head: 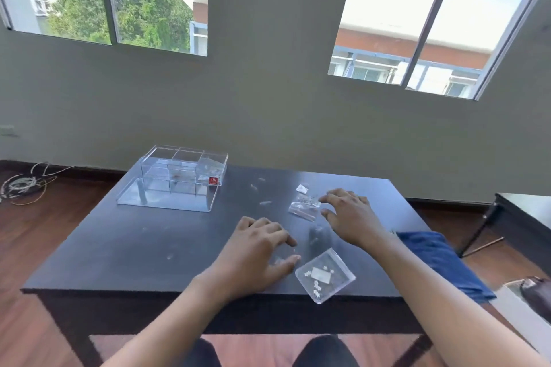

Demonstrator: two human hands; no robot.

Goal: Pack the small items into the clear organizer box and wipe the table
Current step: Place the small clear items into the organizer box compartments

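lying nearest the person, a clear zip bag (325, 275) with small white pieces inside is sitting at the front edge of the dark table (119, 247), one corner hanging just over the rim. the left hand (259, 250) is resting palm down just left of that bag, its fingers loosely curved and spread, gripping nothing; the thumb tip is lying close to the bag's near-left corner, though contact cannot be told. a few tiny pale bits (278, 261) are lying on the table under those fingers, too blurred to name. to the right, a folded blue cloth (441, 262) is draping over the table's right edge, apart from both hands. farther in, the right hand (350, 213) is hovering palm down with fingers spread and slightly bent, holding nothing; its fingertips are reaching the right end of a second small clear bag (304, 208), which is lying flat just left of them. beyond that, a smaller white packet (302, 188) is lying near the bag. scattered small pale pieces (265, 202) are dotting the table between the hands and the box. at the far left corner, the clear organizer box (183, 170) is standing with its dividers showing, and its clear lid (165, 195) is lying flat just in front of it, well apart from both hands.
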